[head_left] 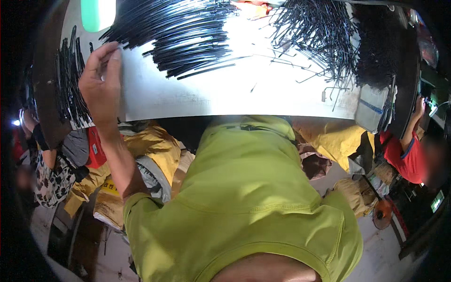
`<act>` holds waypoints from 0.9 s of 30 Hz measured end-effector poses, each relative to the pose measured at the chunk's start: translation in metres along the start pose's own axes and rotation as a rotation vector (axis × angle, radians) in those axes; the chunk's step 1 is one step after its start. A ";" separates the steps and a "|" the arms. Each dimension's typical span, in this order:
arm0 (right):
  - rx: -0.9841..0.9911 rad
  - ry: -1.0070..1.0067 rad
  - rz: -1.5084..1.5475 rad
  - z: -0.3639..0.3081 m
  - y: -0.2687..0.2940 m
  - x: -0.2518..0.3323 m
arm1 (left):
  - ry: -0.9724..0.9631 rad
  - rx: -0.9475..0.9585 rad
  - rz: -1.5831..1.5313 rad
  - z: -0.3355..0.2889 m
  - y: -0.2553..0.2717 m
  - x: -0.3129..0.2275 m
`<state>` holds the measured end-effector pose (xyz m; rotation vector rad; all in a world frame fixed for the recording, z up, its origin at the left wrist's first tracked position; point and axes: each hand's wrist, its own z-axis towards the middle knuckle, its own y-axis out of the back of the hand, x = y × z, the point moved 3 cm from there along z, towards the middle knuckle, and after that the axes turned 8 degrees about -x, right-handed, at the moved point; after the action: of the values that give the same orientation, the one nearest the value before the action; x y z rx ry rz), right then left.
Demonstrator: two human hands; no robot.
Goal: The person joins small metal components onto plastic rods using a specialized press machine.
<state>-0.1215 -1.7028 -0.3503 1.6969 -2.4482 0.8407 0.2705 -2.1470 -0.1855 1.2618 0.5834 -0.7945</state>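
Note:
My left hand (101,82) is over the left part of the white tabletop (188,96), with its fingers curled and the thumb and index fingertips close together in a pinch. Those fingertips are beside the left ends of a wide layer of thin black rods (188,47) lying side by side. Whether a rod is between them is too small to make out. Left of the hand lies another bunch of black rods (70,84). My right hand is out of view; only the yellow-green right sleeve shows.
A tangled heap of bent black wire pieces (319,37) covers the table's right side, with loose ones scattered beside it. A green-and-white container (97,14) is at the back left. Yellow sacks (155,145) lie below the table edge. Other people work at both sides, one in a red top (404,160).

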 end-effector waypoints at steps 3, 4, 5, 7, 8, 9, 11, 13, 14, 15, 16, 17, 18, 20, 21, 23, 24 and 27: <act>-0.065 0.010 0.067 0.006 -0.009 -0.005 | -0.007 0.042 -0.050 -0.001 -0.007 0.003; -0.089 0.011 0.083 0.006 -0.009 -0.004 | 0.032 0.057 -0.111 -0.002 -0.010 0.006; -0.113 0.012 0.098 0.006 -0.010 -0.002 | 0.061 0.069 -0.137 -0.003 -0.012 0.008; -0.157 0.015 0.125 0.009 -0.012 0.005 | 0.062 0.100 -0.150 -0.008 -0.018 0.011; -0.176 0.017 0.138 0.011 -0.013 0.009 | 0.063 0.128 -0.160 -0.009 -0.021 0.011; -0.194 0.019 0.151 0.014 -0.015 0.013 | 0.042 0.145 -0.156 -0.008 -0.024 0.006; -0.244 0.021 0.183 0.015 -0.021 0.019 | 0.016 0.151 -0.122 -0.012 -0.026 0.000; -0.292 0.022 0.217 0.016 -0.028 0.023 | 0.034 0.155 -0.152 -0.014 -0.027 0.001; -0.314 0.023 0.232 0.016 -0.030 0.027 | 0.033 0.158 -0.152 -0.015 -0.027 0.002; -0.337 0.023 0.248 0.017 -0.032 0.032 | 0.052 0.138 -0.149 -0.018 -0.025 0.002; -0.364 0.021 0.267 0.016 -0.035 0.034 | 0.074 0.123 -0.149 -0.021 -0.024 0.003; -0.392 0.019 0.286 0.015 -0.038 0.036 | 0.123 0.119 -0.159 -0.025 -0.022 0.001; -0.422 0.017 0.306 0.014 -0.040 0.038 | 0.125 0.130 -0.163 -0.028 -0.020 -0.001; -0.484 0.011 0.348 0.008 -0.045 0.041 | 0.177 0.092 -0.107 -0.036 -0.016 -0.003; -0.518 0.007 0.369 0.004 -0.048 0.042 | 0.167 0.095 -0.113 -0.040 -0.013 0.002; -0.565 -0.004 0.392 -0.002 -0.053 0.055 | 0.145 0.063 -0.096 -0.048 -0.002 -0.007; -0.587 -0.011 0.402 -0.005 -0.060 0.060 | 0.118 0.027 -0.079 -0.053 0.004 -0.011; -0.628 -0.038 0.220 -0.014 -0.097 0.119 | 0.107 0.010 -0.063 -0.064 0.007 -0.012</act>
<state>-0.0871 -1.8222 -0.2599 1.2392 -2.5626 0.0150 0.2710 -2.0819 -0.1863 1.3059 0.7098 -0.7863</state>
